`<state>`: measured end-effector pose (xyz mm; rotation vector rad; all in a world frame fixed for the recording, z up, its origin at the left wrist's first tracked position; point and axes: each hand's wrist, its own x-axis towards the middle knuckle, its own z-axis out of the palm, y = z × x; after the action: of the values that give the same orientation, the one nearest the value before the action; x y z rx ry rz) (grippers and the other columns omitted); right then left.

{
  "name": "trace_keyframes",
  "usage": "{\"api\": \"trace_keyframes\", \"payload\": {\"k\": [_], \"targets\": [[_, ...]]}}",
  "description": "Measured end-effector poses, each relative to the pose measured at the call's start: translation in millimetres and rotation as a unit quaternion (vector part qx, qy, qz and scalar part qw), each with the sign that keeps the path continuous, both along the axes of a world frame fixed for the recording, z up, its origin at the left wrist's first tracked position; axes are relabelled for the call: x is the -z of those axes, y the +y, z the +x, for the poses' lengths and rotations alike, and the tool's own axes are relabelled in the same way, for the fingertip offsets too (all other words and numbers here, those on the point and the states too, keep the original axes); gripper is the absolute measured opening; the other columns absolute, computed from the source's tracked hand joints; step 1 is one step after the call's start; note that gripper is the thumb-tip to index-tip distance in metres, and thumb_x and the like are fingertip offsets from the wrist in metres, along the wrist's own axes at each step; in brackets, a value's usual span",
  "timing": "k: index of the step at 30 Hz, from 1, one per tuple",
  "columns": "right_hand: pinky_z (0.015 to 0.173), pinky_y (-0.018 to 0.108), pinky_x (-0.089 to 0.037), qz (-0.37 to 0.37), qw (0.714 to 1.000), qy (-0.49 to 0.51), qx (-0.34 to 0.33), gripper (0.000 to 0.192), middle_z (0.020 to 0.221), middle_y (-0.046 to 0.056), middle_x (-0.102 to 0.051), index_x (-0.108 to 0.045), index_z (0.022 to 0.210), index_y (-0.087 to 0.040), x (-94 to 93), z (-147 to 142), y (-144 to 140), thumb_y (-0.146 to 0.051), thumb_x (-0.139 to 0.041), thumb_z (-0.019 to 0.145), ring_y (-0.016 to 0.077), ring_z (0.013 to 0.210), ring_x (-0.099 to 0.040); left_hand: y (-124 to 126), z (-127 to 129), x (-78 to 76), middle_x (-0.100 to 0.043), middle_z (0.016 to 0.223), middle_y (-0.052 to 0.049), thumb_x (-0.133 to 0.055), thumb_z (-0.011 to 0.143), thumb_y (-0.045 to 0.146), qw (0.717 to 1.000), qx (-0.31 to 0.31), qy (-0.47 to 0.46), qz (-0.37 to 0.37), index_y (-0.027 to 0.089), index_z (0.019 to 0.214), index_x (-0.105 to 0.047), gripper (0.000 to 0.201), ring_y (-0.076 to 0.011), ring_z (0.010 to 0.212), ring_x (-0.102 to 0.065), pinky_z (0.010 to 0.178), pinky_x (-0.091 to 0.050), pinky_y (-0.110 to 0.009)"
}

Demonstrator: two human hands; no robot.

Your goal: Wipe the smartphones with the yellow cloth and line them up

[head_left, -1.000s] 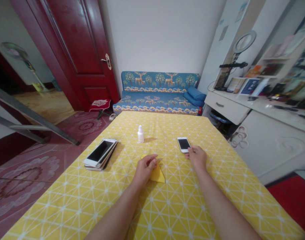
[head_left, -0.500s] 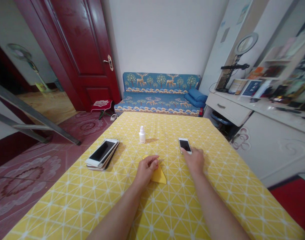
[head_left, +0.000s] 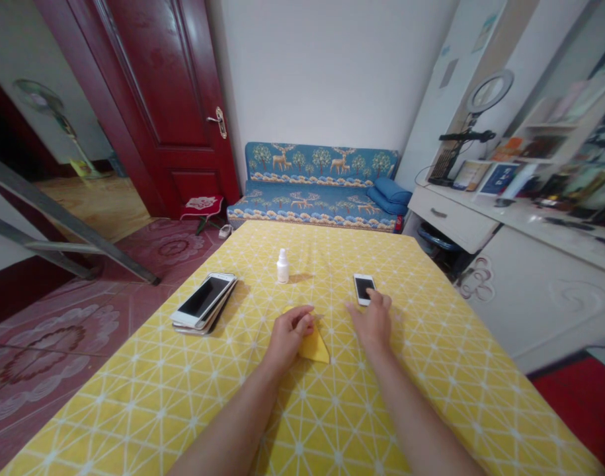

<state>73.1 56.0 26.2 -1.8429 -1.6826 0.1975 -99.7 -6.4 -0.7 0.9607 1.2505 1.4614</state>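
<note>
My left hand (head_left: 288, 337) rests near the middle of the table, its fingers closed on a yellow cloth (head_left: 314, 346) that spreads out beneath and beside it. My right hand (head_left: 374, 322) is at a white smartphone (head_left: 363, 288) with a dark screen, lying flat on the table. Its thumb is held apart to the left, and a fingertip reaches over the phone's lower right part; the hand is not gripping the phone. A small white bottle (head_left: 282, 268) stands upright beyond my left hand. On the left lies a stack of several phones (head_left: 204, 303), a white one on top.
A yellow patterned tablecloth (head_left: 223, 403) covers the table. Past its far edge is a blue sofa (head_left: 307, 198). At the right stands a white dresser (head_left: 530, 284) with a ring light (head_left: 490, 92). A small red stool (head_left: 201, 206) is by the red door (head_left: 168, 86).
My right hand has let go of the phone's near end and shifted slightly left, its thumb now spread away. My left hand stays on the cloth.
</note>
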Motion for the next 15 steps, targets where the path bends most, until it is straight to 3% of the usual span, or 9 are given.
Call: {"api": "trace_keyframes", "payload": {"k": [4,7,9,11,15], "targets": [[0.075,0.029,-0.048,0.002,0.981,0.028,-0.192,0.015,0.096,0.004,-0.063,-0.066,0.087,-0.023,1.2,-30.6,-47.3,-0.036,-0.065,0.079,0.0196,0.086,-0.063,-0.8,-2.4,-4.1,-0.067,0.082,-0.006,-0.072,0.071,0.044,0.999,-0.02,-0.042,0.016,0.014,0.104,-0.068,0.045,-0.016,0.073,-0.063,0.072,-0.055,-0.033],[0.075,0.032,-0.047,-0.011,0.964,0.019,-0.266,0.022,0.094,0.004,-0.063,-0.067,0.091,-0.025,3.3,-46.1,-74.8,-0.034,-0.073,0.072,0.0217,0.088,-0.061,-2.1,-7.8,-7.1,-0.066,0.083,-0.005,-0.064,0.078,0.04,0.997,-0.063,0.004,0.04,0.015,0.106,-0.066,0.038,-0.0162,0.073,-0.062,0.071,-0.054,-0.033],[0.079,0.035,-0.047,-0.002,0.961,-0.002,-0.278,0.034,0.098,0.005,-0.061,-0.066,0.099,-0.025,5.1,-50.1,-83.4,-0.033,-0.077,0.067,0.0239,0.091,-0.059,-3.5,-16.0,-11.1,-0.067,0.089,-0.007,-0.056,0.084,0.036,0.986,-0.107,0.111,0.069,0.018,0.105,-0.067,0.03,-0.0184,0.08,-0.063,0.075,-0.053,-0.033],[0.084,0.037,-0.046,0.007,0.959,-0.014,-0.282,0.038,0.101,0.006,-0.06,-0.066,0.102,-0.025,7.1,-50.5,-85.3,-0.03,-0.078,0.067,0.0249,0.095,-0.057,-5.6,-30.0,-18.5,-0.067,0.097,-0.008,-0.049,0.087,0.032,0.948,-0.151,0.261,0.105,0.021,0.103,-0.069,0.028,-0.0218,0.093,-0.061,0.085,-0.049,-0.036],[0.084,0.036,-0.046,0.009,0.959,0.003,-0.283,0.03,0.101,0.005,-0.06,-0.066,0.1,-0.025,9.7,-49.0,-82.1,-0.027,-0.075,0.071,0.0234,0.094,-0.057,-12.3,-72.7,-38.8,-0.063,0.113,-0.012,-0.045,0.088,0.028,0.796,-0.27,0.532,0.101,0.02,0.112,-0.066,0.033,-0.0286,0.118,-0.048,0.106,-0.031,-0.046]]}}
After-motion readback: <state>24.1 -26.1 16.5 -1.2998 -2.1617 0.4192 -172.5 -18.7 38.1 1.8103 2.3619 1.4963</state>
